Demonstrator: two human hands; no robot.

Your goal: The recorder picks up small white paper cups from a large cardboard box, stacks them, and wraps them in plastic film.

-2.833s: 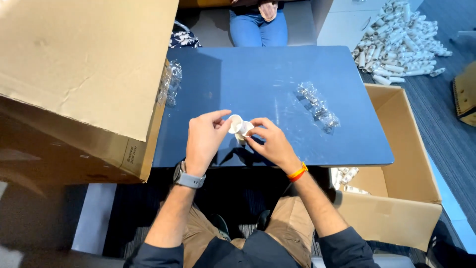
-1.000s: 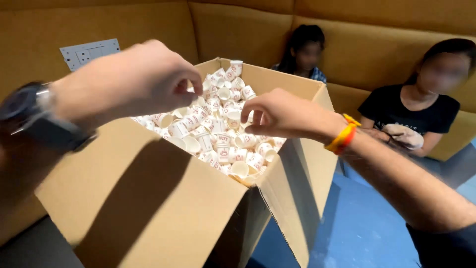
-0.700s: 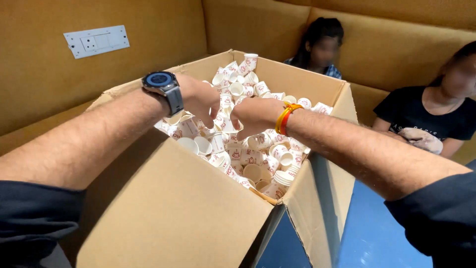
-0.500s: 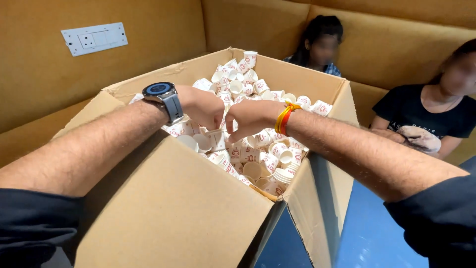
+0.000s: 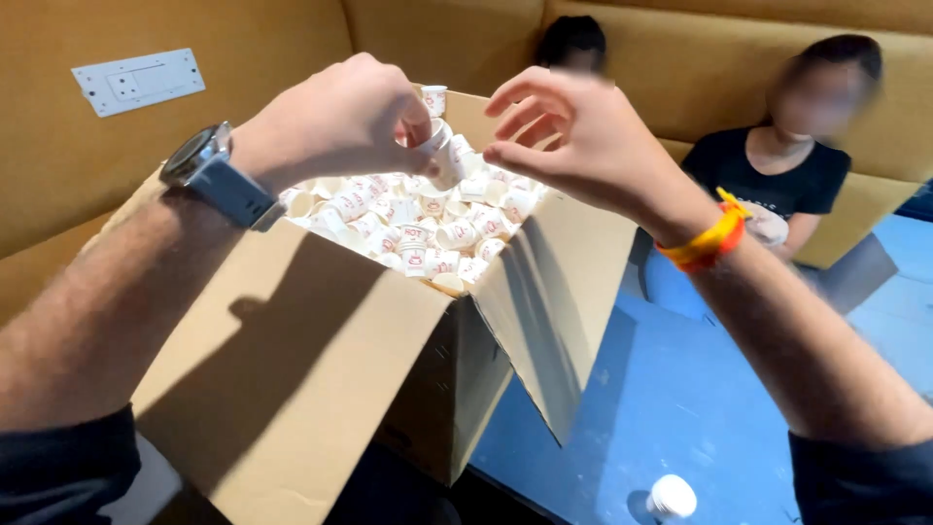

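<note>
Two hands work above the cardboard box (image 5: 321, 389) at upper centre: our left hand (image 5: 335, 122) pinches a small paper cup (image 5: 435, 136), our right hand (image 5: 573, 136) hovers spread beside it, so we should lift slowly, squeezing gently.

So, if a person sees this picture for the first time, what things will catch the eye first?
Most striking is the big cardboard box in the middle, filled with small white paper cups. Just above it, the left hand pinches a few cups between its fingers, while the right hand hovers open beside them. A single white cup stands alone on the blue table at the lower right.
</note>
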